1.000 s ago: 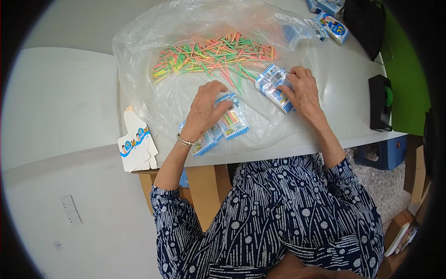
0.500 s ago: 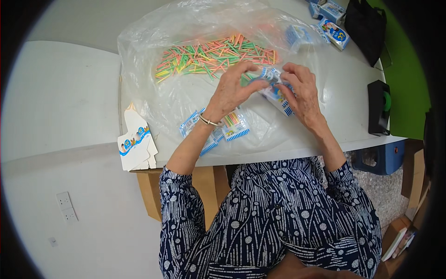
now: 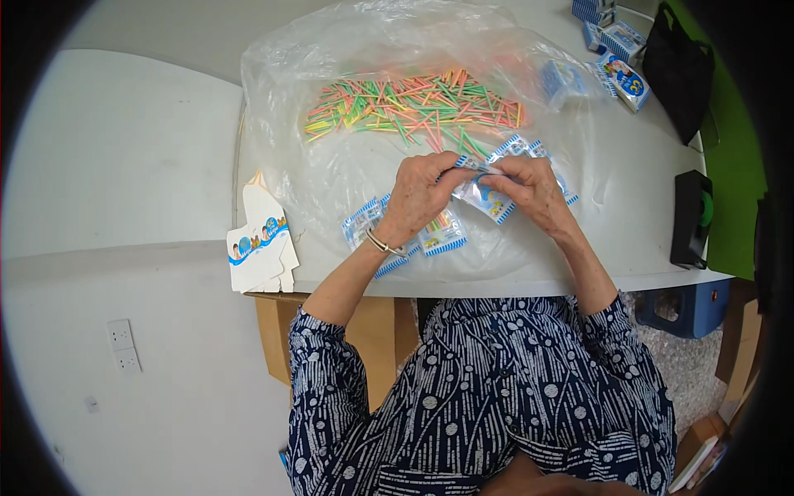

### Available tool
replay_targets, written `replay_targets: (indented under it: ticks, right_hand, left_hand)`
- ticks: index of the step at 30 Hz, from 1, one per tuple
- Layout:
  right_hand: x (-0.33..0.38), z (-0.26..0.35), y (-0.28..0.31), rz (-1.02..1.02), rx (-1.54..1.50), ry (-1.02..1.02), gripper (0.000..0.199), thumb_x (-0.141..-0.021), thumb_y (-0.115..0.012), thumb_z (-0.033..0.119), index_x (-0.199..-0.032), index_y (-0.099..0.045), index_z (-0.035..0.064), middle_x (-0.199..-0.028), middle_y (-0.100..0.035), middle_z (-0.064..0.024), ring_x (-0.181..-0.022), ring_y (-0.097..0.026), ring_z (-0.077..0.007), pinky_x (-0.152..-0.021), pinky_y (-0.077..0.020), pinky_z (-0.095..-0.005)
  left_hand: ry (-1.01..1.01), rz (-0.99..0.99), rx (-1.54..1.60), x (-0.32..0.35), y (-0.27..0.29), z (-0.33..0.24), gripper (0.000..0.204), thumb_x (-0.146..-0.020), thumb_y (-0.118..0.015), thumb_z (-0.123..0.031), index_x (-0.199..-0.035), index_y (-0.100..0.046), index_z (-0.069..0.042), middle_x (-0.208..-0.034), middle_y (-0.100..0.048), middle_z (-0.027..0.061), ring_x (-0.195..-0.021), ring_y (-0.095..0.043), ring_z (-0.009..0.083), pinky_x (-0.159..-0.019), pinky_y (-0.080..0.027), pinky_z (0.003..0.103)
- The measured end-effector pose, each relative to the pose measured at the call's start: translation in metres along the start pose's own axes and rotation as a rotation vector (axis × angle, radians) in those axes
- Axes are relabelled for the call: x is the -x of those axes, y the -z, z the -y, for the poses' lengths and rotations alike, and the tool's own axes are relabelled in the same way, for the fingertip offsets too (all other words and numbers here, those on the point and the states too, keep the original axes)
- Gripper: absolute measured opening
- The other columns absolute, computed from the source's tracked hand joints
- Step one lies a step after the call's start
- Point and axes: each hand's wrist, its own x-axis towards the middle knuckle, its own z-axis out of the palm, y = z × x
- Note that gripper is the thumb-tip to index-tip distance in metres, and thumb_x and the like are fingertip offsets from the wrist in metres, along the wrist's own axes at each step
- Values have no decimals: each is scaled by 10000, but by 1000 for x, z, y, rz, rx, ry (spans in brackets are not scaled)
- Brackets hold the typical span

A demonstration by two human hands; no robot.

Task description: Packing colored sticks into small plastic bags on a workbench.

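Note:
My left hand (image 3: 416,197) and my right hand (image 3: 533,192) meet above the table, closed on the top edge of a small blue-and-white plastic packet (image 3: 490,203). Thumbs and fingers of both hands pinch that edge, and the packet hangs below it. Just beyond my right hand lie more such packets (image 3: 517,147), partly covered by it. Under my left wrist, which wears a bracelet, several filled packets (image 3: 444,231) rest on clear plastic. Farther off is a heap of thin pink, green and yellow sticks (image 3: 413,103).
A large clear plastic bag (image 3: 364,50) spreads under and around the sticks. Flat printed white cards (image 3: 263,252) sit at the table's left corner. Blue-and-white packs (image 3: 624,81) and a black bag (image 3: 678,74) lie far right. A black tape dispenser (image 3: 691,219) stands at the right edge.
My hands have drawn closer together, now both pinching the packet's top edge. My right hand's fingers have lowered, and packets beyond it show more. The whole view has shifted slightly.

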Motion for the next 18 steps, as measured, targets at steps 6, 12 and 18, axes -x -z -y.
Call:
replay_targets:
  ticks: [6, 12, 18]
  right_hand:
    - [-5, -6, -6, 43, -14, 21, 233, -838, -649, 192, -797, -642, -37, -551, -456, -69, -517, -387, -122, -492, -308, -319]
    - [-11, -8, -21, 55, 51, 24, 229, -858, -630, 184, -791, -620, -34, -604, -498, -103, -552, -444, -183, -532, -347, -338]
    - [-6, -35, -47, 41, 94, 280, 185, -856, -622, 173, -845, -620, -11, -800, -595, -142, -778, -556, -297, -710, -435, -381]
  left_hand:
    - [50, 114, -44, -4, 14, 12, 140, -867, -635, -128, -914, -677, -3, -688, -622, 48, -615, -509, 81, -544, -406, 254]
    - [-121, -217, -406, -31, 70, 68, 216, -874, -643, -211, -976, -649, -21, -931, -679, 98, -788, -625, 206, -681, -474, 327]
    - [-247, -271, -934, -53, 127, 149, 206, -857, -633, -188, -976, -630, -20, -927, -668, 154, -810, -616, 353, -699, -480, 424]
